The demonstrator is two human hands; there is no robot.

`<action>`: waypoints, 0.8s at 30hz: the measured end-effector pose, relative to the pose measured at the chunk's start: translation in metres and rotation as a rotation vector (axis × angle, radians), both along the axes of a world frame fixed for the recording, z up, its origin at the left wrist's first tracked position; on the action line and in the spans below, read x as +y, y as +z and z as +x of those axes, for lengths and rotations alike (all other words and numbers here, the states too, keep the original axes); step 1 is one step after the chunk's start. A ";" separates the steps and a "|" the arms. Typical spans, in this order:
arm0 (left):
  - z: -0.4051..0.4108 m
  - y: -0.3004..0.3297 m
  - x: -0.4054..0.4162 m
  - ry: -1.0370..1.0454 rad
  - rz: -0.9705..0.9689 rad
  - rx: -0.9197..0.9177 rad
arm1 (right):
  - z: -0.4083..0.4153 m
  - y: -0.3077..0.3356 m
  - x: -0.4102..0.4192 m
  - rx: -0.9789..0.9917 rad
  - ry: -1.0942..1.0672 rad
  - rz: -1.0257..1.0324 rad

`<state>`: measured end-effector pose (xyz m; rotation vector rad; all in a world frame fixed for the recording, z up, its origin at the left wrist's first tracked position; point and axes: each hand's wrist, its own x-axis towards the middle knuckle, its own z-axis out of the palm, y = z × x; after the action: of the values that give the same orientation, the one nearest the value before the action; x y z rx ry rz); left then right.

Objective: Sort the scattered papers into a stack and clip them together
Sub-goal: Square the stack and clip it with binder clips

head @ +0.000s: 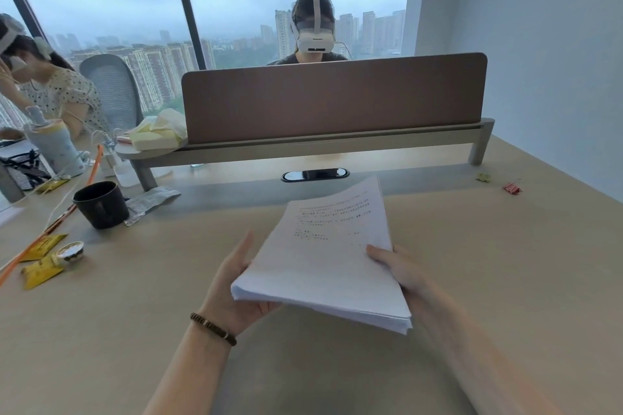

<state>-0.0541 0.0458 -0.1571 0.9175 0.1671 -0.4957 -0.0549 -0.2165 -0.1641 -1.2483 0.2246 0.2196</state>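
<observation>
A thick stack of white printed papers (323,256) is held above the beige desk (505,280), tilted with its far end raised. My left hand (232,283) grips the stack's near left edge, with fingers underneath; a dark bead bracelet is on that wrist. My right hand (401,266) holds the stack's right edge, thumb on top. Two binder clips lie far right on the desk, a red one (512,188) and a green one (483,176), well apart from both hands.
A brown divider panel (333,98) on a raised shelf closes off the far side, with a person in a headset behind it. At left stand a dark cup (101,204), a foil wrapper, yellow sachets (42,271), a small tin and an orange cable. Another person sits far left.
</observation>
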 end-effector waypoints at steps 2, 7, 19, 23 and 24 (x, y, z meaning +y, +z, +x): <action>-0.004 -0.001 -0.001 0.064 -0.130 0.003 | 0.001 -0.001 0.006 -0.020 -0.103 -0.003; -0.015 0.002 -0.039 0.220 -0.159 -0.019 | 0.002 -0.002 0.023 -0.118 -0.287 -0.079; -0.009 -0.009 -0.062 0.389 0.047 0.001 | -0.004 -0.003 0.025 -0.231 -0.350 0.046; -0.006 -0.005 -0.027 0.428 0.249 -0.191 | 0.012 0.005 -0.019 -0.275 -0.389 0.252; -0.006 -0.003 -0.020 0.431 0.280 -0.234 | 0.013 0.008 -0.031 -0.305 -0.366 0.202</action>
<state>-0.0606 0.0263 -0.1603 1.1680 0.2181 0.0381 -0.0422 -0.2477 -0.1563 -1.0039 0.1586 -0.2583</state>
